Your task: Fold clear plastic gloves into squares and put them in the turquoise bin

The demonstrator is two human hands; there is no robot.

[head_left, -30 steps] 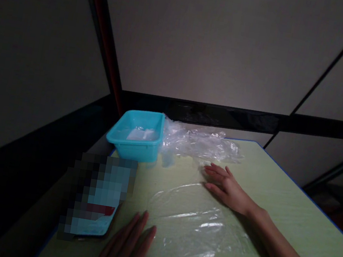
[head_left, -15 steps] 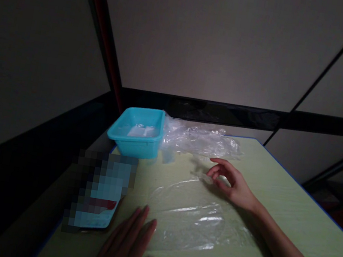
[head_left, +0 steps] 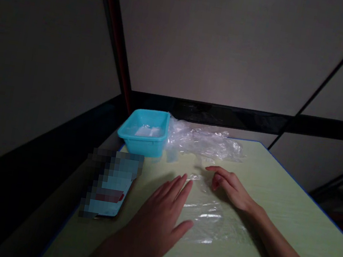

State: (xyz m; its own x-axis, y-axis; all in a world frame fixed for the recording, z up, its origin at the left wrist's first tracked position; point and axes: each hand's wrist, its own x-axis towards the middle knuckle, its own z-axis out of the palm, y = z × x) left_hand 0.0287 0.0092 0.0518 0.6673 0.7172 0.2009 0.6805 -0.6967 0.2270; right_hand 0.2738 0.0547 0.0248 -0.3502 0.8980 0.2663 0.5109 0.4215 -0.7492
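A clear plastic bag (head_left: 206, 216) lies flat on the table in front of me. Over its left part reaches my left hand (head_left: 166, 214), palm down, fingers stretched and thumb spread, holding nothing. My right hand (head_left: 235, 190) is at the far right edge of the bag. Its index finger points out to the left while the thumb and other fingers curl in at the plastic and appear to pinch it; the exact contact is partly hidden.
A turquoise plastic basin (head_left: 143, 143) with whitish contents stands at the back left. Beside it lies a heap of crumpled clear plastic (head_left: 205, 142). A pale blue, partly blurred flat object (head_left: 113, 188) lies at the left of the table (head_left: 277, 197). Wall panels rise behind.
My left hand has moved forward and right, from the near table edge to over the bag. My right hand has curled its fingers more, with the index finger extended. The view has shifted slightly.
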